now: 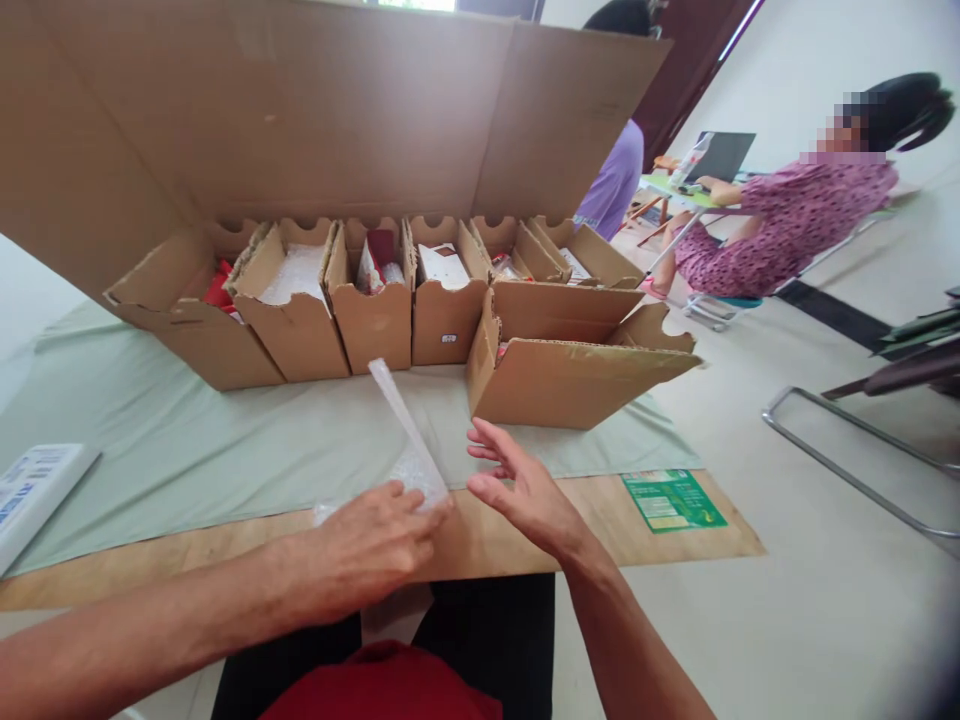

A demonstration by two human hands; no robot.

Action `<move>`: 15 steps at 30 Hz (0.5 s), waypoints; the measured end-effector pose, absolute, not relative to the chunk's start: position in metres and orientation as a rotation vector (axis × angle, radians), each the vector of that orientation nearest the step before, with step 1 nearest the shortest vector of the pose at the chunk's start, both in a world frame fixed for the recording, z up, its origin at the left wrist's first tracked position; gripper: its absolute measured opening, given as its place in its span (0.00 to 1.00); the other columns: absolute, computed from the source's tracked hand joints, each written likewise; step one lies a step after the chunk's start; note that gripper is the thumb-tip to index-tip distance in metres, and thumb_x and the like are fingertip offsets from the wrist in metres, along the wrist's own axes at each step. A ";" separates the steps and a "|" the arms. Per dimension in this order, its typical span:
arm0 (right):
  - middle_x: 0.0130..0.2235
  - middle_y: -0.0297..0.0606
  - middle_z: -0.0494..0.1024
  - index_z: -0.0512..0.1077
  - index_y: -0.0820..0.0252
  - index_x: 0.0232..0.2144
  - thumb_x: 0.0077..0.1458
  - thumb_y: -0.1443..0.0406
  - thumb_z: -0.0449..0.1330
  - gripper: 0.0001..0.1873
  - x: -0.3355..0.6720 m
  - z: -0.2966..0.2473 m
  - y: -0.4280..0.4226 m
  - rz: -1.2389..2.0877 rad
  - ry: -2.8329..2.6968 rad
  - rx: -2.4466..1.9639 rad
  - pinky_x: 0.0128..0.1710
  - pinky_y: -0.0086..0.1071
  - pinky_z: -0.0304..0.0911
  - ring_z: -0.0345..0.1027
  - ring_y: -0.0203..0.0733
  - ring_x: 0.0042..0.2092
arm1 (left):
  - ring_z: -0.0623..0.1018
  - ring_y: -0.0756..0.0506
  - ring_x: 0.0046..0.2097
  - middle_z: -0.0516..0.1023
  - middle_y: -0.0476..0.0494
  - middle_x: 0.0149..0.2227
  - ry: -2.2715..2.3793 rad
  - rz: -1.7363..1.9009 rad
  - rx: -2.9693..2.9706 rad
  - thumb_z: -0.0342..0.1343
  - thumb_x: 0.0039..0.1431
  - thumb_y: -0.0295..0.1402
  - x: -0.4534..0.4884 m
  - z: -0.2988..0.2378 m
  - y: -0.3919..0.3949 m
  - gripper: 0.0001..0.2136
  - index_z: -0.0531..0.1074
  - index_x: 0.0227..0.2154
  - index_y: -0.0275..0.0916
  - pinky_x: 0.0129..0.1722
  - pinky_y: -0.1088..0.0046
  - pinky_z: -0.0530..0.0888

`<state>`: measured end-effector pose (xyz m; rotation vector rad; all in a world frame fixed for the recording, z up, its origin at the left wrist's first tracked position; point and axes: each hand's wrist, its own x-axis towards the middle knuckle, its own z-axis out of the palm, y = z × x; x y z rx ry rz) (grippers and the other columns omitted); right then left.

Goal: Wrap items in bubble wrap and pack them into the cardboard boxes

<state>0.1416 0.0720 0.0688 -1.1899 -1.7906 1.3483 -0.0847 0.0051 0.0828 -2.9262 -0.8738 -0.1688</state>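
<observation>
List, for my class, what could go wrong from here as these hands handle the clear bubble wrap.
1. The left hand holds the clear bubble wrap close to the table's near edge, so it might slip off if the grip loosens.
2. The open right hand is just in front of the nearest cardboard box and could bump it.
3. That box stands towards the table's right end, so a hard knock might send it over.

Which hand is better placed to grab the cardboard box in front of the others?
Probably your right hand: it looks empty and is nearer that box, while your left hand seems to hold bubble wrap.
</observation>
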 end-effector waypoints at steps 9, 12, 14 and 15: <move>0.33 0.39 0.83 0.80 0.61 0.33 0.54 0.54 0.65 0.15 0.107 0.021 0.048 1.359 -1.478 -1.284 0.38 0.35 0.70 0.75 0.44 0.35 | 0.73 0.37 0.58 0.77 0.39 0.58 -0.835 -0.218 -2.858 0.56 0.63 0.28 -0.115 0.070 -0.033 0.09 0.80 0.42 0.37 0.59 0.58 0.65; 0.30 0.38 0.81 0.78 0.62 0.31 0.49 0.49 0.68 0.21 0.102 0.017 0.032 1.487 -1.136 -1.299 0.31 0.32 0.69 0.72 0.39 0.28 | 0.68 0.35 0.64 0.74 0.43 0.62 -1.018 -0.233 -2.939 0.59 0.56 0.26 -0.147 0.078 -0.035 0.10 0.80 0.40 0.41 0.68 0.52 0.54; 0.32 0.42 0.82 0.76 0.62 0.31 0.49 0.45 0.68 0.25 0.105 0.018 0.015 1.626 -0.985 -1.297 0.26 0.31 0.69 0.74 0.41 0.28 | 0.69 0.35 0.64 0.76 0.45 0.59 -1.226 -0.298 -2.982 0.59 0.53 0.27 -0.166 0.082 -0.037 0.11 0.79 0.39 0.43 0.69 0.50 0.52; 0.35 0.45 0.83 0.76 0.62 0.34 0.49 0.43 0.68 0.27 0.110 0.020 0.005 1.703 -0.966 -1.293 0.25 0.31 0.69 0.77 0.43 0.31 | 0.71 0.36 0.62 0.78 0.45 0.57 -1.332 -0.351 -2.958 0.58 0.53 0.27 -0.174 0.083 -0.037 0.11 0.79 0.39 0.43 0.68 0.50 0.55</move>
